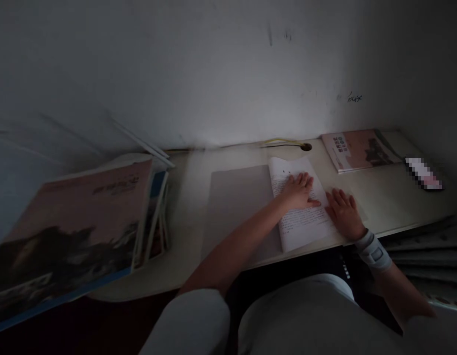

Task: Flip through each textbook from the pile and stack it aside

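An open book (298, 217) with printed text lies on the white desk (384, 197) in front of me. My left hand (298, 190) rests flat on its right page, fingers stretched out. Beside it, my right hand (344, 213) lies flat at the book's right edge, fingers spread, with a grey wrist band (373, 250) on that arm. The book's left page (239, 207) is in shadow and looks blank. Neither hand holds anything.
A stack of large books (76, 231) with a pinkish cover slopes at the left. Another pink-covered book (358, 149) lies at the desk's back right, near a cable hole (305, 146). The wall stands close behind. My knees are under the desk edge.
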Motion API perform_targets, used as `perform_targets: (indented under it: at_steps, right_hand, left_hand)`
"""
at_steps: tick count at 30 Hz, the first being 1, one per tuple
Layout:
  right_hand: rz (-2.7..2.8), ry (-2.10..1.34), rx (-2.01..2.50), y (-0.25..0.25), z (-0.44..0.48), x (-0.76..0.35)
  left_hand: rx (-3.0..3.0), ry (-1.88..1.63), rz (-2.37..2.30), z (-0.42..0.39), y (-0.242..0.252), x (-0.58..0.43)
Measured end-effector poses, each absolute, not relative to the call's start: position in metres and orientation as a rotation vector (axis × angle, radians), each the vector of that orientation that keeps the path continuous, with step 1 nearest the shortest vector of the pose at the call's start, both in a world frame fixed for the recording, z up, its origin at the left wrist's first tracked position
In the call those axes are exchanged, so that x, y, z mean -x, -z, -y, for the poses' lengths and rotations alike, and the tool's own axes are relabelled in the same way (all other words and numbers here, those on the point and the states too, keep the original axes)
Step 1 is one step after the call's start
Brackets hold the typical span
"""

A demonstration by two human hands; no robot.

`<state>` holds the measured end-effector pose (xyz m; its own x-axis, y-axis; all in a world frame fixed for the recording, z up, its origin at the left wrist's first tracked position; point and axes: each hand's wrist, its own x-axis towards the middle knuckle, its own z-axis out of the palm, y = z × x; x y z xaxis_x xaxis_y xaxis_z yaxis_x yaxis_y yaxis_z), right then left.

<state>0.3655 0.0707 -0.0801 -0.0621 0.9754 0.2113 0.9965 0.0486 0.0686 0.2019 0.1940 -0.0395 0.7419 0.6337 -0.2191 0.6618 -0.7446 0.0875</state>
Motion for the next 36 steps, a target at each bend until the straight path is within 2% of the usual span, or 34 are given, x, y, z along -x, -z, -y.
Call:
perform_targets:
  at_steps: [7, 19, 25, 29, 31, 36]
  right_hand:
    - [2.132, 0.301, 1.978, 0.088, -0.087, -0.365]
    - [2.095, 0.377, 2.025, 0.065, -0.085, -0.363]
    - [2.177, 0.333, 1.937, 0.068, -0.087, -0.363]
    - [2.219, 0.337, 1.919, 0.067, -0.086, -0.364]
    - [2.240, 0.347, 1.916, 0.067, -0.084, -0.362]
    - [2.321, 0.357, 1.877, 0.068, -0.079, -0.338]
  left_hand:
    - [-2.758, 0.193, -1.042, -0.186, 0.045, -0.202]
    - [-2.776, 0.096, -1.044, -0.183, 0.045, -0.202]
    - [-2.802, 0.058, -0.887, -0.185, 0.052, -0.218]
    - [-2.720, 0.120, -0.738, -0.209, 0.041, -0.226]
    - [-2.650, 0.075, -0.822, -0.231, 0.030, -0.219]
    - [-2.459, -0.164, -1.367, -0.294, 0.010, -0.178]
